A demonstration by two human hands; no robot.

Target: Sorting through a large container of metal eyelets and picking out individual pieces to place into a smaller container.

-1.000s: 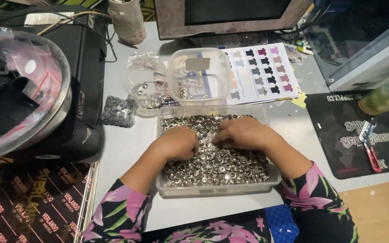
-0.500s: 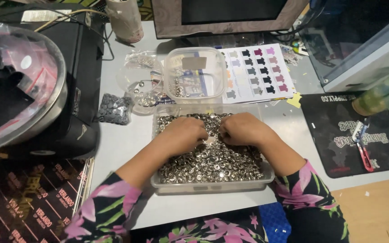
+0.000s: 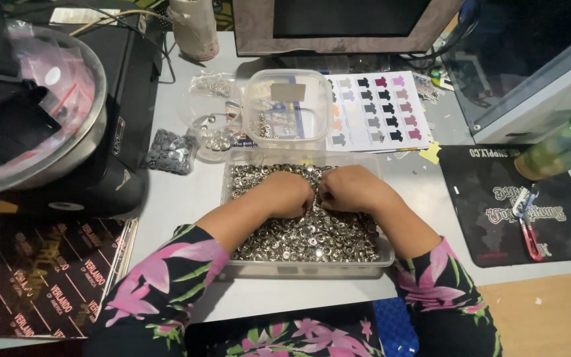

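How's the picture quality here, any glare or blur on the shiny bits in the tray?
Head view: sharp and evenly lit; the metal rings in the clear tray throw many small glints but no washout; both the left hand and the right hand are in focus; the screen at the top is dark, and edges bow slightly from the wide lens.

Your left hand (image 3: 285, 194) and right hand (image 3: 350, 188) are bare; your black sleeves carry pink-and-green flowers.

Small tub (image 3: 289, 109) blocks beyond tray (image 3: 305, 268); sides open.
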